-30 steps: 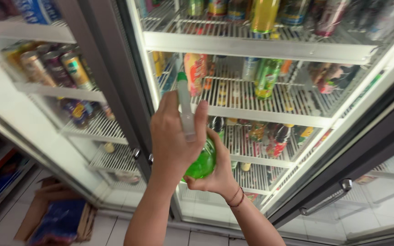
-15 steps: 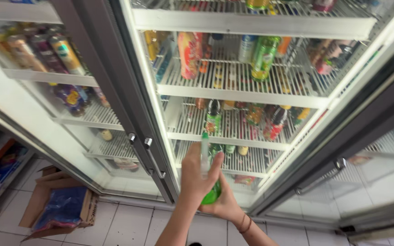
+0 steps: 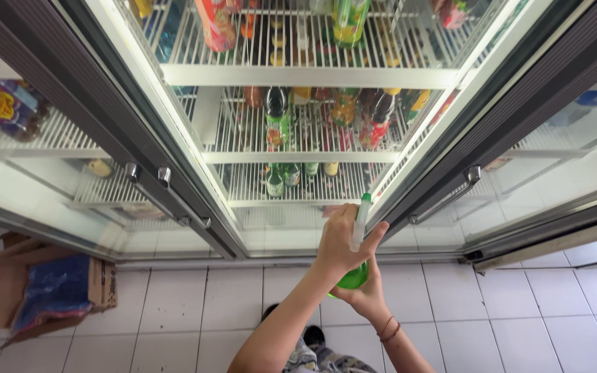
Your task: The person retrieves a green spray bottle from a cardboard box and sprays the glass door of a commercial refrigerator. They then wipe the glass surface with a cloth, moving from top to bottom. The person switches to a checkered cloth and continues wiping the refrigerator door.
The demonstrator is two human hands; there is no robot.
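Both hands [image 3: 354,266] grasp a green bottle [image 3: 356,257] (low, near the cooler door's [image 3: 291,124] bottom edge).

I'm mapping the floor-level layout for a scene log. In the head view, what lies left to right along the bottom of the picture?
Cardboard box with blue plastic bag → left hand gripping the green bottle, right hand under it → white tiled floor.
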